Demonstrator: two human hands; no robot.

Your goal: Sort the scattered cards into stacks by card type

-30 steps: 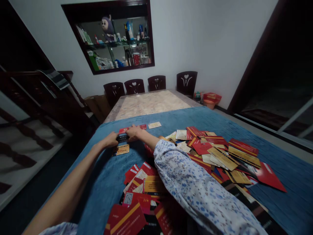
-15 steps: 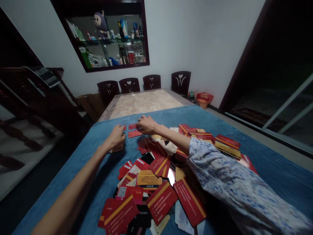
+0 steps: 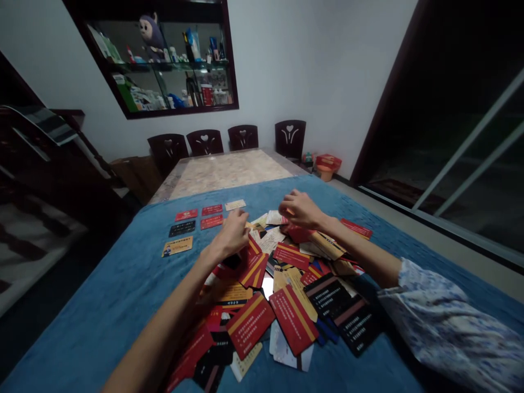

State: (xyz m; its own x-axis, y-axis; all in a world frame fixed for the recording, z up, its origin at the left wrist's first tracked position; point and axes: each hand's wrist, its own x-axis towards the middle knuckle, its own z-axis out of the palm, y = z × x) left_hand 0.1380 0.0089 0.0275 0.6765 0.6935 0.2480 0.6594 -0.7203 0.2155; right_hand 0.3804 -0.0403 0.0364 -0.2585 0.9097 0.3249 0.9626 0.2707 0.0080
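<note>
Head view: left hand (image 3: 232, 234) and right hand (image 3: 301, 210) rest on card pile (image 3: 292, 319), grip unclear, print illegible.

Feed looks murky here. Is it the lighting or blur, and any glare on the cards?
Head view: dim lighting, little blur; card pile colours clear, print unreadable; one glare patch on a glossy card mid-pile; doorway at right nearly black; wide-angle bends the edges.

Four dark chairs (image 3: 243, 136) (carved backs) behind marble table (image 3: 221, 172); cluttered wall cabinet (image 3: 172, 66).

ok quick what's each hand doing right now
Left hand: curled on the card pile, grip cannot be told.
Right hand: curled on the pile too, cannot be told.
</note>
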